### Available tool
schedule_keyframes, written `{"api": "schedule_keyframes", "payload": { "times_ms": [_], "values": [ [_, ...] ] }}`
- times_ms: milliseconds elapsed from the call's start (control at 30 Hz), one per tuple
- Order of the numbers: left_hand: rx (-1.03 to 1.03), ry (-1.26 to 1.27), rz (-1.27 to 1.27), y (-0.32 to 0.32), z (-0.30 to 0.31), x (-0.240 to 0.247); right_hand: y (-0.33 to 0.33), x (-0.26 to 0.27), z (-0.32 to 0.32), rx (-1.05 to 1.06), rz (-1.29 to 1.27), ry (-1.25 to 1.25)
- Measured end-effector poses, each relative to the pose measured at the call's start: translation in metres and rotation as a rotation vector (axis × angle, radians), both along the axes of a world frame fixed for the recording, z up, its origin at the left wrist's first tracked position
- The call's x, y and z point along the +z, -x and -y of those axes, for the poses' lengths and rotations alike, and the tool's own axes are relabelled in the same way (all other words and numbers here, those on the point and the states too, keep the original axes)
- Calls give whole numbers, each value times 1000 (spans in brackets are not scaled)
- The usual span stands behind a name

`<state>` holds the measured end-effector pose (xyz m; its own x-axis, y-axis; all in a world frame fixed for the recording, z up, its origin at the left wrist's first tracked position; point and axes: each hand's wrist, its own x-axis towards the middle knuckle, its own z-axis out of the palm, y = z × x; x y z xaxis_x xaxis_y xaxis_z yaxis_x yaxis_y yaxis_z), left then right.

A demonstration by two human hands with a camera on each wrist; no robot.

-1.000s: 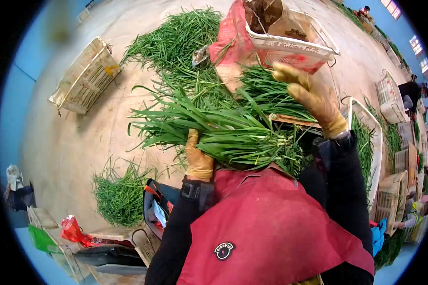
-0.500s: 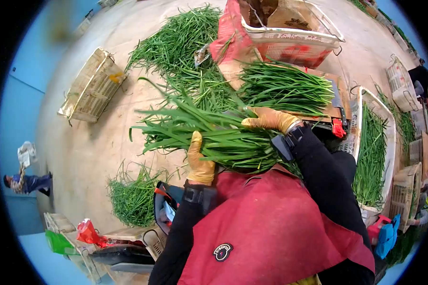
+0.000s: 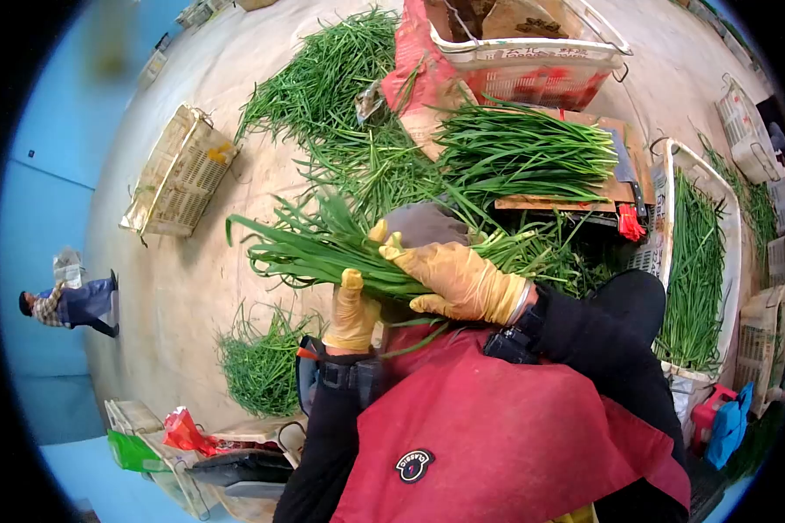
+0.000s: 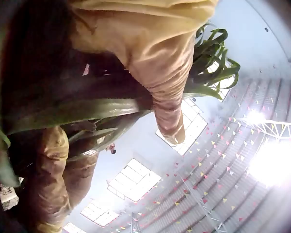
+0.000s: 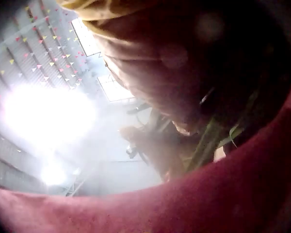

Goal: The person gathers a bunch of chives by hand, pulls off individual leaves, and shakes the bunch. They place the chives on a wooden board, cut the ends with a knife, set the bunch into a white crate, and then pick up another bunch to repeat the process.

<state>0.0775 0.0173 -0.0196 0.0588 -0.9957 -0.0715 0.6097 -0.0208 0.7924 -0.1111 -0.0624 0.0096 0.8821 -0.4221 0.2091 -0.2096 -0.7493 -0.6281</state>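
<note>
A bunch of garlic chives (image 3: 314, 253) lies across the person's lap, leaf tips fanning left. My gloved left hand (image 3: 353, 315) grips it from the near side, thumb upright; in the left wrist view the thumb (image 4: 167, 104) and fingers (image 4: 53, 174) stand on either side of the leaves. From above, my gloved right hand (image 3: 462, 277) holds the same bunch close beside the left, fingers across the top and thumb lower down. A few leaves hang below the hands over the red apron (image 3: 506, 401). The right wrist view is dark and partly covered by red cloth.
Trimmed chives (image 3: 532, 152) lie on a board with a knife (image 3: 637, 192) beyond the lap. A crate (image 3: 733, 261) of chives stands right, a white crate (image 3: 532, 61) ahead, another crate (image 3: 179, 170) left. Heaps of chives (image 3: 323, 78) cover the floor; a person (image 3: 70, 301) walks far left.
My right hand, raised open at first, has come down onto the chives and slid left to beside the left hand. The bunch is gathered narrower. A walking person has come into view at left.
</note>
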Motion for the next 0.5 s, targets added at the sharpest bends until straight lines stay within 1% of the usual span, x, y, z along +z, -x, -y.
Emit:
{"api": "schedule_keyframes", "payload": {
  "times_ms": [100,133,167,233,267,300,367,400,433,500],
  "values": [
    [93,-3,56,6,-4,24,4,2,-6,27,57,-18],
    [142,-28,34,4,-5,17,7,10,-8,22,82,-47],
    [95,52,54,-1,-1,13,11,10,-8,57,87,-82],
    [0,209,93,3,11,28,20,9,-3,127,99,-155],
    [13,223,171,11,6,37,28,11,3,169,180,-294],
    [-31,306,188,17,7,46,33,14,11,254,312,-423],
    [-65,421,266,20,9,54,61,34,22,37,281,-697],
    [-211,482,284,18,13,62,71,24,35,-39,362,-721],
    [-245,513,313,16,14,60,80,6,51,-113,442,-744],
    [-320,554,360,17,14,63,102,-28,84,-254,345,-589]
  ]
}}
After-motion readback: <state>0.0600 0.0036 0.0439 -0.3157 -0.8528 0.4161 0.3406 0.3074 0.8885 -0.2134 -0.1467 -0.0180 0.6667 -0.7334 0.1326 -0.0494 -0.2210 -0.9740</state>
